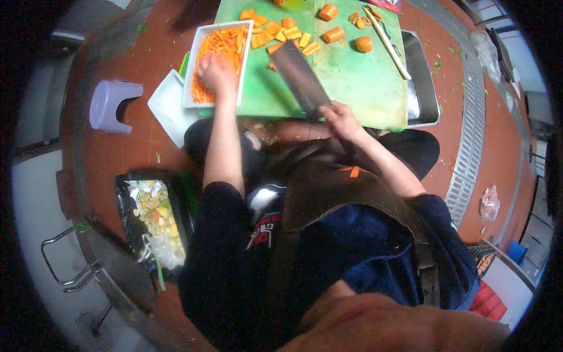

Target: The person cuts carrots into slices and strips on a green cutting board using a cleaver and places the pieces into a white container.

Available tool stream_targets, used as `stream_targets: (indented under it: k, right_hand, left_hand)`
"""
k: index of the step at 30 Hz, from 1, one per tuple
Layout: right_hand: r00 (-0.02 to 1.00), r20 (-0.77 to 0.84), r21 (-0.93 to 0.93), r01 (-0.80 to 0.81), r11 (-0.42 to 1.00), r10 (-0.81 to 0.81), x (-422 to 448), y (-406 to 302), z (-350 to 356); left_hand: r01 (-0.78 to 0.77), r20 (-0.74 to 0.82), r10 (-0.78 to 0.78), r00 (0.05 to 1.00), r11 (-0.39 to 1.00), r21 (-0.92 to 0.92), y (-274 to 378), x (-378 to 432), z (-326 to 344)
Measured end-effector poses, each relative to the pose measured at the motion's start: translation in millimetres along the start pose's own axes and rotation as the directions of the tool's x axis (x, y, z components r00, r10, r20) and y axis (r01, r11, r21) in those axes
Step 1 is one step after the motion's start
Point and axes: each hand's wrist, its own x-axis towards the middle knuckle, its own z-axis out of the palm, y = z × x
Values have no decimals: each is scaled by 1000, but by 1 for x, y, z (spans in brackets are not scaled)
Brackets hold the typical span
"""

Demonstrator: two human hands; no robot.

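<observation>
My left hand (pixel 216 72) is down among thin carrot sticks (pixel 226 42) in a white rectangular tray (pixel 246 66); its fingertips are blurred and partly hidden. In my right hand (pixel 342 119) is a cleaver (pixel 301 79), gripped by the handle, its broad dark blade slanting up and left over the green cutting board (pixel 365 94). Cut carrot slabs (pixel 291 33) are scattered beyond the blade tip. Thicker carrot chunks (pixel 334 35) sit farther right, near some peelings (pixel 360 21). A long pale stick-like tool (pixel 387 43) lies along the board's right side.
A steel pan (pixel 422 83) stands at the board's right edge. On the left are a white container (pixel 173 108) and a purple plastic stool (pixel 110 105). A black bin of food scraps (pixel 160 215) is beside my left elbow. A metal drain grate (pixel 470 123) crosses the red floor.
</observation>
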Motion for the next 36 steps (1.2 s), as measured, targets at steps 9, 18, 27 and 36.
stream_targets:
  k: [9, 18, 27, 36]
  right_hand:
    - [967, -148, -121, -225, 967, 207, -16, 81, -33]
    - [967, -151, -98, -223, 970, 207, -10, 107, -29]
    - [971, -171, -154, -196, 968, 170, -15, 88, -27]
    - [976, -147, -463, 77, 883, -162, -21, 53, -27]
  left_hand:
    - [-166, 632, 149, 760, 986, -33, 70, -42, 56]
    - [-164, 628, 185, 756, 982, -92, 57, -53, 51]
    - [-135, 570, 187, 800, 982, -133, 63, -52, 34]
    - [-395, 701, 447, 556, 884, -250, 77, -103, -2]
